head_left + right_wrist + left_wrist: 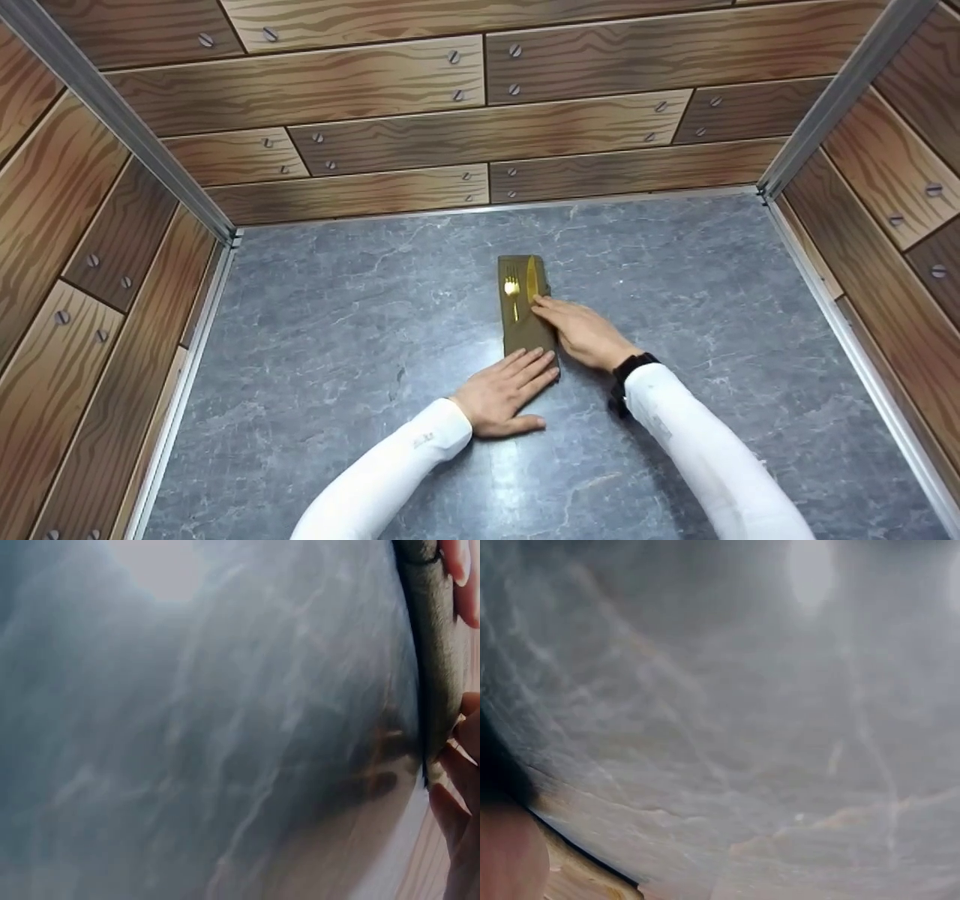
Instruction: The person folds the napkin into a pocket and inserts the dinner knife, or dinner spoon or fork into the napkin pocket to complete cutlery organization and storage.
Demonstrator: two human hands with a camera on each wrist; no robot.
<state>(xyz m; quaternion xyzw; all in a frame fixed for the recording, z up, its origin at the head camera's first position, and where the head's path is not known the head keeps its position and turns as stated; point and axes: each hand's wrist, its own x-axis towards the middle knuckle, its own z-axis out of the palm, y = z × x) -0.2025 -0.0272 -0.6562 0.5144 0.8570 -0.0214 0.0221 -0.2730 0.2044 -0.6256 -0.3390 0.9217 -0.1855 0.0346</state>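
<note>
A folded olive-brown cloth napkin (529, 330) lies lengthwise on the grey surface in the head view. From its folded pocket stick out a gold fork (512, 289) on the left and a gold knife (532, 277) on the right. My left hand (504, 394) rests with straight fingers across the napkin's near end, its thumb out on the surface. With extended fingers my right hand (585, 330) touches the napkin's right side, fingertips by the lower part of the knife. In the right wrist view the napkin's edge (439, 652) shows with fingertips on it.
Grey marbled flooring (337, 315) spreads around the napkin. Wood-patterned walls (390, 142) stand at the back and both sides, with metal strips (172, 427) along their edges. A black band (636, 367) circles the right wrist.
</note>
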